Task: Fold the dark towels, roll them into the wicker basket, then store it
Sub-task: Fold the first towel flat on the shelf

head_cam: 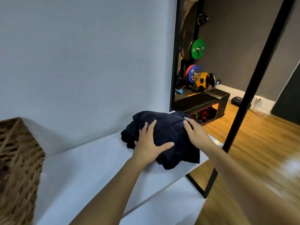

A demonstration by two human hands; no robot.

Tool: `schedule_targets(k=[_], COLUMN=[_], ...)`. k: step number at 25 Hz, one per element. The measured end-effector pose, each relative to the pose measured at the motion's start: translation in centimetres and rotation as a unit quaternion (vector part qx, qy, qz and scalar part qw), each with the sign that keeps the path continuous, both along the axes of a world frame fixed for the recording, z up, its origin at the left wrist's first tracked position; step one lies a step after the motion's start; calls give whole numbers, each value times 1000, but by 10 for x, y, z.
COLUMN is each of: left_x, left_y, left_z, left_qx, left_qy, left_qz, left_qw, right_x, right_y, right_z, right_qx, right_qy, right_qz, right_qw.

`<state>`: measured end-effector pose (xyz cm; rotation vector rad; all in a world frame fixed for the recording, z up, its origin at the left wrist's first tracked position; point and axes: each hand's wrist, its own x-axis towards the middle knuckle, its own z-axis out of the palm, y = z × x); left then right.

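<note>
Both hands, left hand (150,143) and right hand (195,131), lie flat with wide grip on the dark towels (168,127), probably to gather the pile toward the wicker basket (17,159) on the table (90,163)

My left hand (150,144) lies flat, fingers spread, on a crumpled heap of dark navy towels (168,127) at the far end of a white shelf top (90,161). My right hand (195,132) rests open on the heap's right side. A woven brown wicker basket (17,168) stands well apart at left. A black-framed mirror (253,75) leans at right.
</note>
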<state>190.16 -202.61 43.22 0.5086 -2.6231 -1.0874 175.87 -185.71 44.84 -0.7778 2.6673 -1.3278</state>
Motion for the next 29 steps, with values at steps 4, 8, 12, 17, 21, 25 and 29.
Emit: schedule_targets(k=[4,8,12,17,21,25,29], left_x=[-44,-72,-89,-76,-72,-53,-16], left_y=[-30,-54,-62,-79,-69,-67,-74], left_z=[1,-1,10,31,67,130,189], left_qx=[30,41,68,57,142,223,190], left_qy=[13,11,51,25,69,155,255], left_qz=[2,0,-9,-7,60,94,124], left_qw=[999,999,996,998,986,958,940], right_x=[-34,-68,-110,-109,-97,-67,-30], right_y=[-20,-42,-42,-41,-66,-99,-118], right_z=[-14,-24,-1,35,73,108,151], right_qx=[-43,-27,8,50,-177,-331,-440], right_qy=[-50,-11,33,46,10,-89,-88], right_qz=[17,38,50,85,96,126,187], right_qw=[998,999,998,994,979,931,874])
